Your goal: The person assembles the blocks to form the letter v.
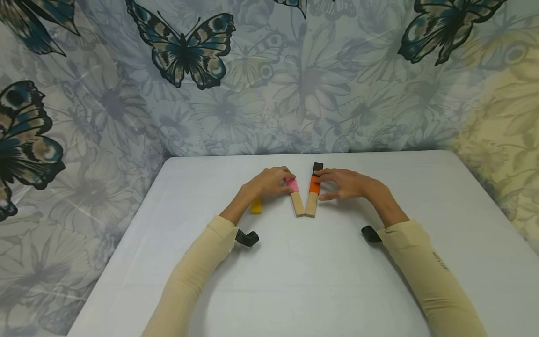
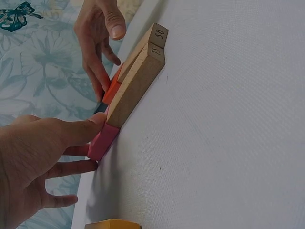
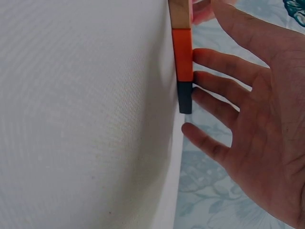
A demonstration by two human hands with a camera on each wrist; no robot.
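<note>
Two wooden strips lie on the white table in a V, near ends meeting. On the left one, a plain wooden block (image 1: 297, 205) marked 15 on its end runs into a pink block (image 2: 102, 143). My left hand (image 1: 271, 181) pinches the pink block between thumb and fingers. The right strip has a plain block (image 1: 311, 205) marked 50, then an orange block (image 3: 182, 55), then a dark block (image 3: 185, 97) at the far end. My right hand (image 1: 343, 182) touches the orange and dark blocks with extended fingertips, its thumb held apart.
A yellow block (image 1: 256, 206) lies left of the V, partly behind the left wrist. Black wrist cameras, left (image 1: 247, 238) and right (image 1: 371, 234), hang below the sleeves. Past the far edge of the white table (image 1: 294, 281) is a butterfly-patterned cloth (image 1: 294, 93).
</note>
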